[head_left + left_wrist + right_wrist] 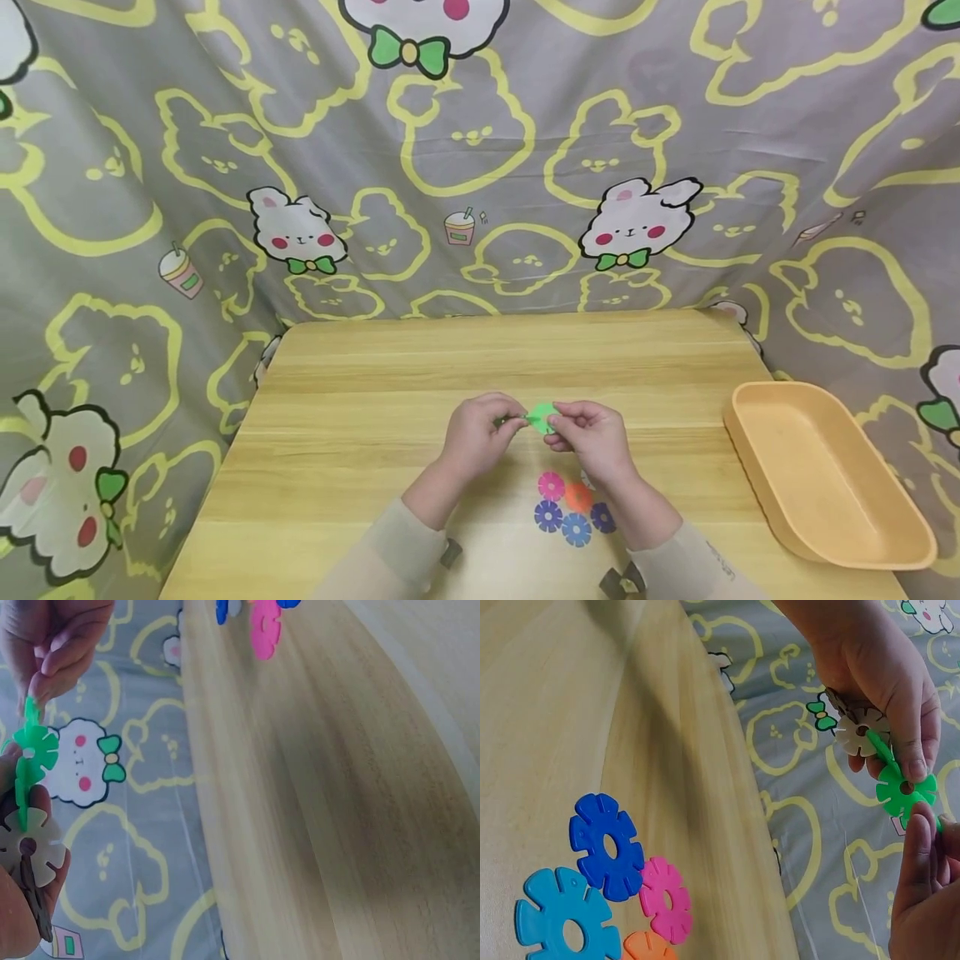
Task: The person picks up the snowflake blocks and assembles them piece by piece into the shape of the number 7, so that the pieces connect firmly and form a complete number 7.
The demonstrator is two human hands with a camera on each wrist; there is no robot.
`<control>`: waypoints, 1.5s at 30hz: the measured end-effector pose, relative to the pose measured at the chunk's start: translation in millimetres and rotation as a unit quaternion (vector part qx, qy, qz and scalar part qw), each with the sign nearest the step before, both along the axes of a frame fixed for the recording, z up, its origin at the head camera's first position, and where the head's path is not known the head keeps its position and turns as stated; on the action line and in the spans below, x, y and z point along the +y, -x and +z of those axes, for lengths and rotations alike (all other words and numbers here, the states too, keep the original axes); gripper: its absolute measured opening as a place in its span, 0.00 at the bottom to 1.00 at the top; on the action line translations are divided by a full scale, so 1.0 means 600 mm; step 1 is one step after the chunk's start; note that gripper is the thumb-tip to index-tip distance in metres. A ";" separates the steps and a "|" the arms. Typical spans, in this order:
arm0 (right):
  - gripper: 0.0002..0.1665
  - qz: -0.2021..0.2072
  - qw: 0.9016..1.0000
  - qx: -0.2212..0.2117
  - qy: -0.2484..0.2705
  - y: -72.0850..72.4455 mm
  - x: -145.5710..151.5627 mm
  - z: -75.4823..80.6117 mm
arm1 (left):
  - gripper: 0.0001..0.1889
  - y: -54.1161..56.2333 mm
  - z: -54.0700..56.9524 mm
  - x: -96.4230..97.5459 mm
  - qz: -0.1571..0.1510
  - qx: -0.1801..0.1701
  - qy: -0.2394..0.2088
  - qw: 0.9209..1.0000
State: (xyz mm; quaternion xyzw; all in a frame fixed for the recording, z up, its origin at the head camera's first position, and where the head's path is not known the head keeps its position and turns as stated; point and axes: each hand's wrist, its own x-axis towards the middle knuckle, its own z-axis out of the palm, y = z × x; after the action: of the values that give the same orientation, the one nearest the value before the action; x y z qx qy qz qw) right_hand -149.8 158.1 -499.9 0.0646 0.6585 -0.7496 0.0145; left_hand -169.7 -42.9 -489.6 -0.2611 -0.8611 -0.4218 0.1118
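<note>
Both hands are raised over the table and meet at a short chain of slotted snowflake discs. My left hand [480,429] holds the chain, with thumb and fingers around its white disc [853,741] and green part. A dark disc [34,900] seen nearly edge-on joins the white one. Green discs [542,417] continue the chain, one face-on [891,796] and others edge-on. My right hand [600,437] pinches the far green end between thumb and fingers. The fingers partly hide how the end pieces are slotted.
Loose discs lie on the table in front of me: pink [551,486], orange [579,497], light blue [577,530], dark blue [548,517], and a whitish one partly behind the right forearm. An orange-yellow tray [825,467] stands at the right edge. A patterned curtain [480,167] surrounds the table.
</note>
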 end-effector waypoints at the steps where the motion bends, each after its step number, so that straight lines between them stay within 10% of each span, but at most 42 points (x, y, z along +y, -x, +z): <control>1: 0.14 0.002 1.000 -0.002 -0.003 0.000 0.001 0.001 | 0.02 0.000 0.001 -0.001 -0.001 -0.006 -0.001 1.000; 12: 0.16 0.041 0.999 -0.003 -0.031 -0.002 -0.002 0.016 | 0.04 0.004 0.023 -0.004 -0.006 0.001 0.096 0.995; 25: 0.18 0.011 0.992 -0.004 -0.129 0.018 0.041 -0.008 | 0.02 0.014 0.020 -0.024 0.012 0.020 0.097 0.995; 40: 0.26 0.155 0.882 0.041 -0.443 -0.012 0.087 -0.050 | 0.03 0.017 0.018 -0.024 0.015 0.035 0.111 0.993; 45: 0.31 0.174 0.866 0.051 -0.466 -0.017 0.095 -0.067 | 0.03 0.015 0.019 -0.024 0.018 0.020 0.116 0.993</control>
State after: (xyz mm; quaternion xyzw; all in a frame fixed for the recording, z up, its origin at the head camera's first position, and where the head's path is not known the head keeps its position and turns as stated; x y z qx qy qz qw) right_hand -139.9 215.2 -540.0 -0.0905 0.9315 -0.3433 0.0796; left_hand -178.9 -57.1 -478.3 -0.2654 -0.9064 -0.3112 0.1055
